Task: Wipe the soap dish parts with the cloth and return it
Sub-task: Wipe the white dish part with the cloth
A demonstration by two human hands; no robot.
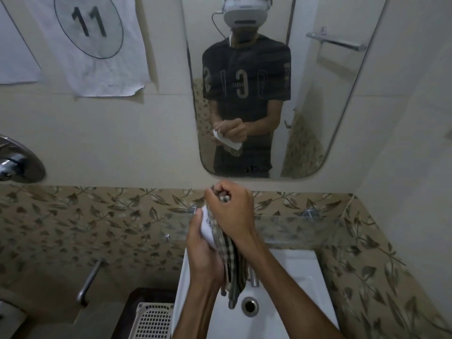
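Left hand (pixel 203 250) gripping white soap dish part (pixel 208 228) from below, right hand (pixel 232 211) clenched on checked cloth (pixel 231 263) – pressing it against the part, cloth tail hanging over white sink (pixel 300 277), both held above basin – mirror (pixel 318 106) behind

Soft checked woven cloth (pixel 232 260); smooth white plastic soap dish part (pixel 208 231); glossy white ceramic basin (pixel 293 289); clear glass shelf (pixel 305 228); shiny chrome metal tap (pixel 254 277); matt crumpled paper sheet (pixel 102 45).

Cream tiled wall (pixel 97 143), mirror (pixel 318 94), leaf-patterned tile band (pixel 85 216), white basin (pixel 293 289).
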